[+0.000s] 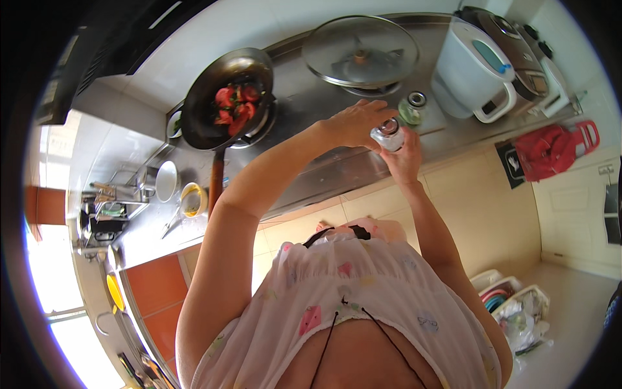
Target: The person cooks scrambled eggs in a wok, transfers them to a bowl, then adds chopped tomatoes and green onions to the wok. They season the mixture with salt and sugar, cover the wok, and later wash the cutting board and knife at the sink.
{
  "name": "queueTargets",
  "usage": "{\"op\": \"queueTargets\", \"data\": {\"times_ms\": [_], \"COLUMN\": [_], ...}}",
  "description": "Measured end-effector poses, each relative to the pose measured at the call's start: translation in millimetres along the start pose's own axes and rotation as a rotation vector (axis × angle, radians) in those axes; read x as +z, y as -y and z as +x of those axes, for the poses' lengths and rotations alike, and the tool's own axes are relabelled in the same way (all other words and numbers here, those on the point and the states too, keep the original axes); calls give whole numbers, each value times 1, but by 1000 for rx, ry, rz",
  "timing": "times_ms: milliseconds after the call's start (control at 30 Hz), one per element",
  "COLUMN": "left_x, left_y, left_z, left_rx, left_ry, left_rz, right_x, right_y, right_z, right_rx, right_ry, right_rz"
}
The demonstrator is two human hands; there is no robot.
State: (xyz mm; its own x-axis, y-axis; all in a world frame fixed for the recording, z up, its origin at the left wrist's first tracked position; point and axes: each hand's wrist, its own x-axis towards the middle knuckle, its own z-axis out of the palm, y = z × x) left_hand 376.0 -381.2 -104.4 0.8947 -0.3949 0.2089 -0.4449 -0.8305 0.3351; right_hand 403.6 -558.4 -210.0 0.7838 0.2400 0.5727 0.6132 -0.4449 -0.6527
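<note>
A small clear glass jar with a round lid is between my hands. My right hand grips it from the lower right, and my left hand lies against its left side, fingers reaching over the lid. Just behind stands a similar glass jar with a greenish tint, touched by neither hand as far as I can tell. To the left, a dark wok with a wooden handle sits tilted on a burner, holding red tomato pieces and bits of green. A glass lid rests over the other burner.
On the steel counter, a water filter pitcher and a rice cooker stand at the right. Bowls, among them a white one, and a dish rack are at the left. A red trolley bag stands beyond the counter's right front edge.
</note>
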Motion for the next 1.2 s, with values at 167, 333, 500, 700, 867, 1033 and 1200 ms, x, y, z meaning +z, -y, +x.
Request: {"op": "queueTargets", "data": {"times_ms": [167, 333, 500, 700, 867, 1033, 1200], "left_x": [2, 11, 71, 101, 102, 41, -26], "left_y": [-17, -6, 42, 69, 82, 29, -37], "left_z": [39, 41, 47, 50, 28, -2, -44], "left_rx": [-29, -129, -598, -566, -649, -630, -669], "left_ry": [378, -7, 87, 36, -316, -702, -535], "left_rz": [-264, -442, -560, 49, 164, -297, -507], "right_x": [-39, -64, -81, -85, -71, -62, -40], "right_y": [6, -2, 5, 24, 43, 60, 76], "right_z": [-8, -16, -9, 7, 20, 33, 41], "right_rx": [49, 169, 132, 28, -39, -139, -242], "right_ry": [47, 28, -21, -11, 28, 57, 126], "right_rz": [-9, -28, 49, 115, 112, 17, -13]}}
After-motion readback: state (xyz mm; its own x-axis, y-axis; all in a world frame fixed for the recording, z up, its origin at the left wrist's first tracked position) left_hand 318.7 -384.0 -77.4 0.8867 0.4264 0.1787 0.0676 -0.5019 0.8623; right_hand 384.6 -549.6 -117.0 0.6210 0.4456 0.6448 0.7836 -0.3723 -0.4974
